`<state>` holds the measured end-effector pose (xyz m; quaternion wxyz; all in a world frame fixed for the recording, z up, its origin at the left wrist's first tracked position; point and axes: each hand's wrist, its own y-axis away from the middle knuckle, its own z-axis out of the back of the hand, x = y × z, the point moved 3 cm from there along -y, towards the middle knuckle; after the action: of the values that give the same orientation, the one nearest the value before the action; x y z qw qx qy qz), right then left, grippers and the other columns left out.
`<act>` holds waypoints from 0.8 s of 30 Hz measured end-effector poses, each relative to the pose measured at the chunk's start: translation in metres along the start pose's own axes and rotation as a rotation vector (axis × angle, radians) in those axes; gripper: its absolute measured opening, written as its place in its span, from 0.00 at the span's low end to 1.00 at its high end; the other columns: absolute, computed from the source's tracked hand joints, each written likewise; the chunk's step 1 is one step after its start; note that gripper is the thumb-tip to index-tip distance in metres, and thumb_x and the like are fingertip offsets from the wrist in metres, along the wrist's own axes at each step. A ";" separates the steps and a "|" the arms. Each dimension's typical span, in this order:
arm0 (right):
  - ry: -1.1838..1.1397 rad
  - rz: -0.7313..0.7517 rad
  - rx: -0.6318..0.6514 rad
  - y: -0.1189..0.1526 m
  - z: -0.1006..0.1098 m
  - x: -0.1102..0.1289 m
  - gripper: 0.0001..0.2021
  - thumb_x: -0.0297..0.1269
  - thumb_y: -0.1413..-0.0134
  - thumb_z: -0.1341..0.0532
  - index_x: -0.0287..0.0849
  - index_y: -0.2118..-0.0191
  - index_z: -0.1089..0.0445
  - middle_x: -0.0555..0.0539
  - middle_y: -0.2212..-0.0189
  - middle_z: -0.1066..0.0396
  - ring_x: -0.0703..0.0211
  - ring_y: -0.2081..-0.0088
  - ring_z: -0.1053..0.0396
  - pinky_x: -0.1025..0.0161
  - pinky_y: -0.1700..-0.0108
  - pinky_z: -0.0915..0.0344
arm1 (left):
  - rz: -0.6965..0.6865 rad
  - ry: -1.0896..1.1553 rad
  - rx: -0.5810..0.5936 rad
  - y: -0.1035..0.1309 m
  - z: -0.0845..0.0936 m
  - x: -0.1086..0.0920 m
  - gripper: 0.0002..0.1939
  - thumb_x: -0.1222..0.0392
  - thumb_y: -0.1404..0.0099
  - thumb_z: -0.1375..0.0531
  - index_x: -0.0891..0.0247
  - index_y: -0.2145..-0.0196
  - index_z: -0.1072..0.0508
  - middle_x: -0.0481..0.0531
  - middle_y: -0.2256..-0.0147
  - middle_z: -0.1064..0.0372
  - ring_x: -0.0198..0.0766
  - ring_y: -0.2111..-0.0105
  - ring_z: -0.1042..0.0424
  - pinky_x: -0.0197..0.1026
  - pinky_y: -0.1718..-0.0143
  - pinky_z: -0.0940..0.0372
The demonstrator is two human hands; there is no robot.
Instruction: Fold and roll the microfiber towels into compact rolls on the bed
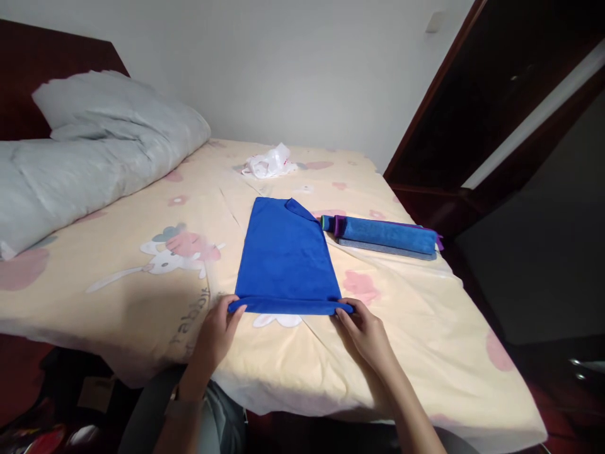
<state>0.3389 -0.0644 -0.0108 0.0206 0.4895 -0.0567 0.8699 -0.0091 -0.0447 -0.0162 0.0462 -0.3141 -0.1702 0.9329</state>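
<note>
A blue cloth (286,252) lies flat on the bed, its near edge turned over into a narrow roll. My left hand (222,325) pinches the left end of that roll between thumb and fingers. At the right end, my right hand (360,325) grips the roll in the same way. The cloth's far right corner is folded inward. Just right of the cloth lies a stack of rolled cloths (387,234) in blue, purple and grey.
A patterned yellow sheet (425,340) covers the bed. Toward the back is a crumpled white plastic bag (270,162). A grey quilt (94,145) is heaped at the left by the dark headboard (57,50). Dark wooden furniture (463,94) stands beyond the bed's right side.
</note>
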 end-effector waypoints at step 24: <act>0.323 0.020 0.036 -0.001 0.002 -0.005 0.15 0.51 0.38 0.44 0.45 0.59 0.28 0.45 0.66 0.23 0.48 0.63 0.25 0.58 0.63 0.34 | 0.064 -0.317 0.192 -0.001 0.015 -0.006 0.14 0.48 0.32 0.46 0.58 0.63 0.26 0.45 0.80 0.33 0.38 0.78 0.30 0.38 0.70 0.41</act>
<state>0.3427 -0.0636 -0.0139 0.0122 0.3429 -0.0420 0.9384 -0.0136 -0.0497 -0.0014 0.0187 -0.1624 -0.0754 0.9837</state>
